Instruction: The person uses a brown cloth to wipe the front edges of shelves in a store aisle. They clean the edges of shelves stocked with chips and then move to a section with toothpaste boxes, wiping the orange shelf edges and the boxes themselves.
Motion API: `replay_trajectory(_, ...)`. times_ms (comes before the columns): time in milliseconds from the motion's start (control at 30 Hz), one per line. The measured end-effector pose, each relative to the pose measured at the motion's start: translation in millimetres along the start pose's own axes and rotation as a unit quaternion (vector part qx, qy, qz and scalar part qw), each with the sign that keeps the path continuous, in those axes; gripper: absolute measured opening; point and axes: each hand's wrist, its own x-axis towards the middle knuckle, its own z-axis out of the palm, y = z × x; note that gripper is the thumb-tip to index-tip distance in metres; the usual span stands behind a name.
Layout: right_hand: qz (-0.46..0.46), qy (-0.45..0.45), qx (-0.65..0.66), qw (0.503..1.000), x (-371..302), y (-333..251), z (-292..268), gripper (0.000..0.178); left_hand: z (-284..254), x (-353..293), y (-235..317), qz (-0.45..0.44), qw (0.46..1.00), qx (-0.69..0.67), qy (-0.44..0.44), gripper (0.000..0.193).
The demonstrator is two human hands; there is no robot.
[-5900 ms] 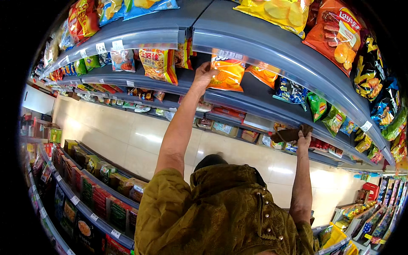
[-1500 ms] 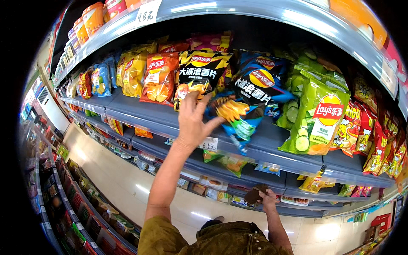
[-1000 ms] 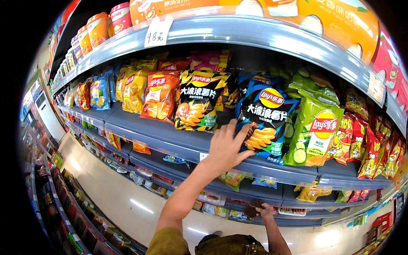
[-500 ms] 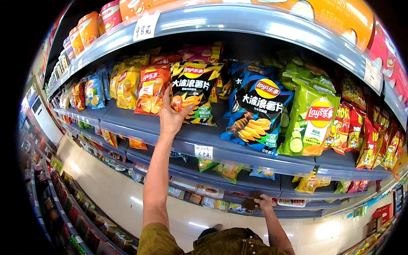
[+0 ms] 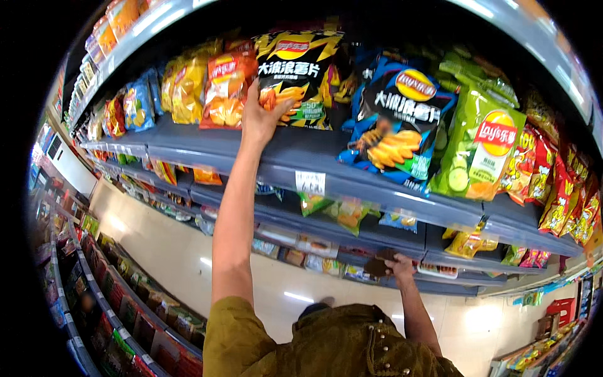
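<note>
From my remote head view, the left hand (image 5: 258, 123) touches the black-and-yellow chip bag (image 5: 292, 66) at its lower left, fingers along the edge, thumb spread across the front; I cannot tell whether it grips. The bag stands upright on the grey shelf (image 5: 295, 148), between the orange-red bag (image 5: 227, 94) and the blue-and-black bag (image 5: 402, 129), beyond a gap. Lower right, I record the right hand (image 5: 403, 269) pinching a brown cloth (image 5: 378, 266).

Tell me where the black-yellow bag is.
At top centre of the head view, the black-yellow bag sits on the shelf between the orange bag and blue bag, the left hand at its lower left.
</note>
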Motion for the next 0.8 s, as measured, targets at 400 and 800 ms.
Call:
replay_trajectory(400,-0.063,0.018,0.025,0.998,-26.3,-18.5,16.0,0.008,0.3,-2.1,-10.7,0.015,0.991,-0.111,0.069,0.072)
replay_trajectory(800,-0.066,0.034,0.068,0.995,-23.7,-18.2,-10.5,0.016,-28.5,-55.4,11.5,0.139,0.975,-0.058,0.166,0.036)
